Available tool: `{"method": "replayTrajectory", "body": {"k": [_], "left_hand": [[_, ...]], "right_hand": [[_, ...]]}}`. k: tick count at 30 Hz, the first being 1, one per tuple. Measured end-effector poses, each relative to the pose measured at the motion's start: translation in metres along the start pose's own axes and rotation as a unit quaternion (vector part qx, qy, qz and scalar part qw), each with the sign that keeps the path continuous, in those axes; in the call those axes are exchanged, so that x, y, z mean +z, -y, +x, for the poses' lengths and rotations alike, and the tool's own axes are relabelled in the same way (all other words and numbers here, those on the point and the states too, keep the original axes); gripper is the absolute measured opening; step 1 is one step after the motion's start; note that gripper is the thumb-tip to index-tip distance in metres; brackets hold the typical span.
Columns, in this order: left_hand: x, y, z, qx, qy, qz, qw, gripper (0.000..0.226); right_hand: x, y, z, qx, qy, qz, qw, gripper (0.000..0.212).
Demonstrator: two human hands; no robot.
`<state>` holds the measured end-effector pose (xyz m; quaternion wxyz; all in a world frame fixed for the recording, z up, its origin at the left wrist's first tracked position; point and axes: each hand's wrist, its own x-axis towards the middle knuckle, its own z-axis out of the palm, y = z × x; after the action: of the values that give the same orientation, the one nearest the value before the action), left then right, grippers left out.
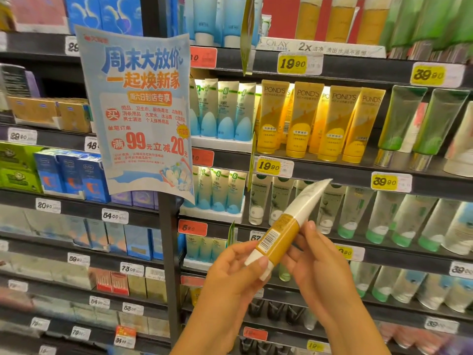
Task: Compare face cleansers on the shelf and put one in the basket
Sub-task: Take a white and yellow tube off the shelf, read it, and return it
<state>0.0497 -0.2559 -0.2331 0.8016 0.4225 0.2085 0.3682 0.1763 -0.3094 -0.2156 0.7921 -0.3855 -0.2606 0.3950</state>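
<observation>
My left hand pinches the white cap end of a soft plastic tube of face cleanser, white on top and mustard yellow below. My right hand curls round the yellow part from the other side, with a fingertip up by the white part. So both hands hold the same tube, close together, in front of the shelves. The tube tilts, with its flat sealed end pointing up toward 1 o'clock and its cap down toward 7 o'clock. I can see a barcode on its back.

I think the tube is light and squishy. It bends if I press hard, and the smooth skin could slip. The best place to hold it is low down near the cap, where it is firm and round. It will not break if it drops.

Up at 12 o'clock stand the yellow POND'S tubes over a yellow 19.90 price tag. At 11 o'clock are the pale tubes with blue drops. At 2 o'clock are the green see-through tubes. A big blue sale poster hangs at 10 o'clock. At 9 o'clock are small blue boxes.

The dark metal shelves are full and tight. I cannot see the basket here. I am not done comparing, and nothing is in the basket yet as far as I can tell.
</observation>
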Motion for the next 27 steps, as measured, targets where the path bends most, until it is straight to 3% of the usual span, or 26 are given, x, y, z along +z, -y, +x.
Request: {"method": "replayTrajectory", "body": {"k": [2,6,11,15,19,27], "left_hand": [[0.001,-0.003,-0.001,-0.055,0.019,-0.087,0.995,0.047],[-0.002,-0.010,-0.002,-0.111,0.045,-0.147,0.982,0.037],[-0.002,-0.021,-0.008,-0.160,0.100,-0.160,0.969,0.016],[-0.002,-0.025,-0.010,-0.187,0.111,-0.173,0.961,0.031],[-0.003,-0.028,-0.012,-0.199,0.112,-0.208,0.951,0.015],[-0.016,-0.031,-0.013,-0.215,0.123,-0.199,0.948,0.020]], "right_hand": [[0.002,0.000,0.000,-0.008,0.002,0.018,1.000,0.038],[0.004,0.001,-0.002,-0.010,0.016,0.024,1.000,0.039],[0.008,0.001,-0.004,0.002,0.010,0.023,1.000,0.037],[0.014,-0.001,-0.006,0.016,-0.008,0.024,1.000,0.026],[0.018,-0.003,-0.007,0.039,-0.030,0.025,0.998,0.026],[0.026,-0.012,-0.012,0.026,-0.045,0.000,0.999,0.030]]}}
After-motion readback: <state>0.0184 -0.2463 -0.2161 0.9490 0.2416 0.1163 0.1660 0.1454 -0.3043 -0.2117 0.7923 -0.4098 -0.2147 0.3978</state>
